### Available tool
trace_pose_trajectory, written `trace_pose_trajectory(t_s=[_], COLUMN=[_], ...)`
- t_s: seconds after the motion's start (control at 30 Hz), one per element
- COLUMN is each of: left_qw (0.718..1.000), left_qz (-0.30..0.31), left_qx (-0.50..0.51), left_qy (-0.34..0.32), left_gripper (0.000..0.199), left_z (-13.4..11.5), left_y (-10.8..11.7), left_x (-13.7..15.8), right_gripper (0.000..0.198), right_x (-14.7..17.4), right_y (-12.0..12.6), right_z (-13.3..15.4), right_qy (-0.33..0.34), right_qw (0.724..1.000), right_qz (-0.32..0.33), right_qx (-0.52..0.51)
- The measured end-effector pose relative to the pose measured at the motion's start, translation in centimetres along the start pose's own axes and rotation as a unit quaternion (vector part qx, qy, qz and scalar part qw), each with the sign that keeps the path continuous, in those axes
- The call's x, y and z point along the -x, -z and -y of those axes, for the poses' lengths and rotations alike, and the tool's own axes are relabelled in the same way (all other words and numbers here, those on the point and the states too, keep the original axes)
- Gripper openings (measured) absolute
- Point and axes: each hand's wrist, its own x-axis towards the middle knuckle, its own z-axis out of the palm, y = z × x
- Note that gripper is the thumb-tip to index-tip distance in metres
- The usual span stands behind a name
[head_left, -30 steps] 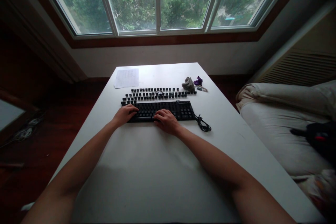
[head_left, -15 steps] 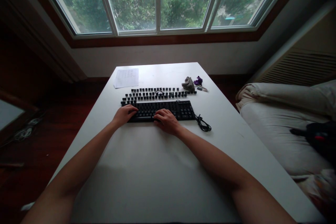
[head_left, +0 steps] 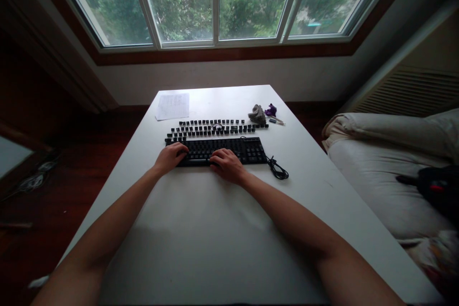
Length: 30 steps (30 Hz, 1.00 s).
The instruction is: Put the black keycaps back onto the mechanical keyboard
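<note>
A black keyboard (head_left: 236, 148) lies flat on the white table (head_left: 201, 229), its long side facing me. My left hand (head_left: 171, 157) rests over its left end, thumb and fingers slightly apart and curved onto the keys. On the front middle of the keyboard lies my right hand (head_left: 227, 164), fingers bent and spread over the lower keys, thumb near the front edge. No loose thing shows in either hand, though the undersides of the fingers are hidden. Behind the keyboard, loose black keycaps (head_left: 204, 128) stand in several rows.
A coiled black cable (head_left: 278, 168) sits at the keyboard's right end. Farther back are a grey cloth (head_left: 257, 114), a purple crumpled thing (head_left: 271, 110) and small slim tools (head_left: 276, 120). A sheet of paper (head_left: 173, 106) lies back left. A cushioned seat (head_left: 380, 177) stands right of the table.
Both hands stay on the keyboard in almost the same place. My left hand and forearm have shifted very slightly; the keyboard and keycaps look unmoved.
</note>
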Motion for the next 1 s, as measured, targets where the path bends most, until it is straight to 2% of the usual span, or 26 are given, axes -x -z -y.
trace_pose_trajectory(t_s=[0.2, 0.43, 0.67, 1.0], left_qw=[1.0, 0.988, 0.989, 0.982], left_qz=[-0.01, -0.093, -0.008, 0.026], left_qx=[0.015, -0.053, -0.055, -0.102], left_qy=[0.022, 0.109, 0.135, 0.158], left_gripper=[0.013, 0.022, 0.022, 0.023], left_z=[0.3, 0.7, 1.6, 1.1], left_y=[-0.4, -1.5, -0.9, -0.6], left_x=[-0.3, -0.3, -1.2, -1.1], right_gripper=[0.017, 0.018, 0.016, 0.017], right_x=[0.1, 0.1, 0.1, 0.0], right_y=[-0.1, 0.0, -0.1, -0.1], right_z=[-0.1, 0.0, 0.1, 0.5], right_qy=[-0.001, 0.002, -0.002, -0.007], right_qw=[1.0, 1.0, 1.0, 1.0], right_qz=[0.001, -0.004, -0.001, 0.003], right_qx=[0.002, 0.001, 0.001, 0.002])
